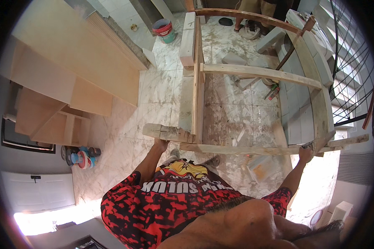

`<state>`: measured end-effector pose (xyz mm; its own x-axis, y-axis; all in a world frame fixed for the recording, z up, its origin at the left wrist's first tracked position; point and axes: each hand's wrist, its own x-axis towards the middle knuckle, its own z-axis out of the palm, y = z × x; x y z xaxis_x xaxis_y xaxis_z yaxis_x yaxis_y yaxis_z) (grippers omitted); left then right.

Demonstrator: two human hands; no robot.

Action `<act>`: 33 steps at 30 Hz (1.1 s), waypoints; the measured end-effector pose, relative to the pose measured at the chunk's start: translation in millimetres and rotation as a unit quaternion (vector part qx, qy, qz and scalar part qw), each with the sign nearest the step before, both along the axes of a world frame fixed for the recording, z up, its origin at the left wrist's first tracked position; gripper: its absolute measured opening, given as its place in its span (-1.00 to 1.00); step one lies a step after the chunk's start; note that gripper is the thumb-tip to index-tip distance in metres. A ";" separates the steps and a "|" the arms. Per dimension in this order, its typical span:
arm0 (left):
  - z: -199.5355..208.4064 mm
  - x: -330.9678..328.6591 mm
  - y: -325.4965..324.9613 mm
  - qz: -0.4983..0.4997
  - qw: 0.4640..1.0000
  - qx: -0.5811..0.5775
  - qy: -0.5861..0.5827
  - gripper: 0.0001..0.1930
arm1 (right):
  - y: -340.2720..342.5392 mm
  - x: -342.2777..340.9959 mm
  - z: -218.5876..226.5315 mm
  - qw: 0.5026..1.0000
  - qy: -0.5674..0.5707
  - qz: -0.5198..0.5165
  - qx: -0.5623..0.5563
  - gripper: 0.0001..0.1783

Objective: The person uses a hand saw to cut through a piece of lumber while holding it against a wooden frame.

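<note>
Had the hands set well apart along the near side of a timber frame [259, 72]. Touched a short timber end [168, 133] with the left hand [161, 143]; could not tell how tightly, with the fingers hidden by the wood. Clamped the right hand [306, 154] on the near rail [245, 149] of the frame, close to the far right corner.

Had the frame stretching away ahead of both hands, with a left-side board [198, 91] running off from just right of the left hand, and a reddish-brown bar [247, 15] across the far end. Wore a red and black shirt [153, 207], just behind the hands.

Saw a smeared tiled floor [164, 89] below the hands, with a pale slab [259, 169] between them, nearer the right. Had pale blocks [297, 108] just ahead of the right hand, and a black grille [353, 70] farther to its right. Saw a red and green bucket [164, 31] far ahead of the left hand, plywood sheets [79, 50] ahead and to its left, and a blue, red and white jumble [82, 158] directly left of it. Glimpsed part of another person [268, 9] farthest ahead, beyond the reddish-brown bar.
</note>
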<state>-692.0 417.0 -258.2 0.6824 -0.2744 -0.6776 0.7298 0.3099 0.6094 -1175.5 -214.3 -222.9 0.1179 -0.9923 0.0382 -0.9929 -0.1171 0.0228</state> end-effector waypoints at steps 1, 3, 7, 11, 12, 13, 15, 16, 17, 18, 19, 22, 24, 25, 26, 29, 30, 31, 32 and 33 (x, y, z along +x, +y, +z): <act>-14.4 1.6 19.5 -0.021 1.000 -0.011 -0.013 -0.64 | 3.4 12.7 1.4 0.999 -0.028 0.012 -0.035 -0.44; -23.5 8.9 23.8 -0.066 0.997 -0.028 -0.038 -0.66 | 8.5 22.7 8.7 0.990 -0.080 0.017 -0.116 -0.48; -25.5 13.9 17.2 -0.143 0.989 -0.018 -0.036 -0.69 | 36.6 43.0 42.5 0.972 -0.183 -0.010 -0.145 -0.46; 13.8 18.5 5.9 -0.276 0.959 -0.045 -0.051 -0.66 | 109.2 86.7 85.3 0.950 -0.251 0.028 -0.183 -0.50; 8.9 25.1 11.9 -0.327 0.936 -0.093 -0.089 -0.65 | 134.1 104.4 100.8 0.945 -0.290 0.009 -0.149 -0.49; -14.9 31.4 17.2 -0.357 0.930 -0.083 -0.030 -0.64 | 166.4 133.5 126.8 0.936 -0.331 -0.009 -0.116 -0.49; -56.8 46.3 20.7 -0.416 0.907 -0.052 0.037 -0.63 | 237.0 192.8 174.1 0.915 -0.382 0.000 -0.130 -0.59; -57.2 54.4 18.0 -0.448 0.892 -0.035 0.047 -0.62 | 263.1 205.9 184.4 0.908 -0.399 0.006 -0.130 -0.60; -13.9 60.7 10.0 -0.484 0.875 -0.010 0.011 -0.62 | 289.3 209.0 189.6 0.902 -0.410 0.001 -0.136 -0.62; 16.2 77.1 11.7 -0.510 0.860 0.015 -0.032 -0.61 | 309.8 215.5 196.2 0.901 -0.418 -0.006 -0.119 -0.64; 14.8 96.4 23.8 -0.539 0.840 0.020 -0.052 -0.60 | 333.0 231.3 210.9 0.897 -0.426 0.014 -0.117 -0.65; 12.3 151.9 47.3 -0.602 0.786 0.060 -0.125 -0.59 | 380.3 271.2 252.3 0.897 -0.425 0.053 -0.113 -0.66; -66.6 192.4 93.3 -0.570 0.791 0.119 -0.189 -0.56 | 398.2 311.3 277.6 0.903 -0.411 0.076 -0.104 -0.64; -49.9 211.2 105.8 -0.561 0.794 0.172 -0.161 -0.60 | 411.0 329.3 288.1 0.907 -0.398 0.083 -0.112 -0.63; -78.8 227.7 135.2 -0.513 0.828 0.175 -0.141 -0.65 | 424.0 358.1 304.7 0.904 -0.395 0.125 -0.105 -0.59; -99.5 265.3 207.2 -0.404 0.888 0.217 -0.037 -0.66 | 431.5 409.8 313.3 0.898 -0.389 0.185 -0.093 -0.58; -107.7 272.6 221.6 -0.407 0.883 0.233 -0.026 -0.64 | 438.1 415.9 325.0 0.915 -0.347 0.173 -0.109 -0.56; -116.7 278.3 242.2 -0.388 0.889 0.244 -0.019 -0.63 | 437.5 425.4 329.7 0.926 -0.315 0.170 -0.116 -0.53; -126.3 283.7 260.0 -0.365 0.894 0.257 -0.016 -0.62 | 433.7 434.8 333.2 0.935 -0.287 0.168 -0.122 -0.50; -133.2 288.0 278.0 -0.342 0.902 0.265 -0.004 -0.60 | 427.1 442.5 334.7 0.938 -0.254 0.191 -0.136 -0.48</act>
<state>-404.0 695.0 -391.4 0.4818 -0.2723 -0.8329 0.6353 -0.5461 0.5460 -733.0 212.7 111.8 0.3602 -0.8269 0.4318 -0.7712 -0.5244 -0.3608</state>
